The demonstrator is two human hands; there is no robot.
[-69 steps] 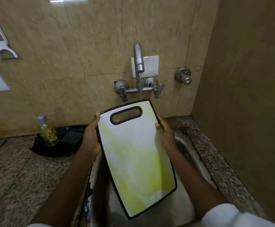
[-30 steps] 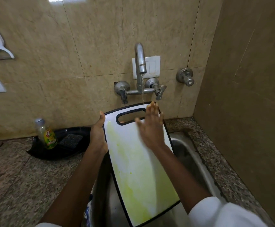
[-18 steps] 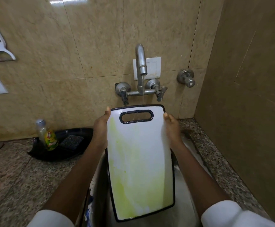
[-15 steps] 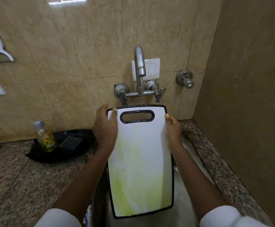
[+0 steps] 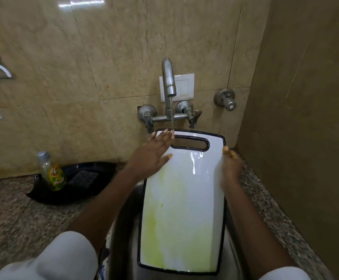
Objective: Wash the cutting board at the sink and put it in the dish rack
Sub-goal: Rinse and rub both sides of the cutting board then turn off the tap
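Head view: my left hand [image 5: 154, 154] lies flat and open on the board [image 5: 182, 209] at its upper left corner, fingertips under the thin stream from the tap [image 5: 169, 83]. My right hand [image 5: 230, 166] grips the board's right edge near the top. The board sits centre frame, tilted over the sink [image 5: 124, 229], its long axis running from the handle slot by the tap down toward me. Green staining covers the lower half, directly below my left hand, so I judge that hand is the one to rub downward. No rack is in view.
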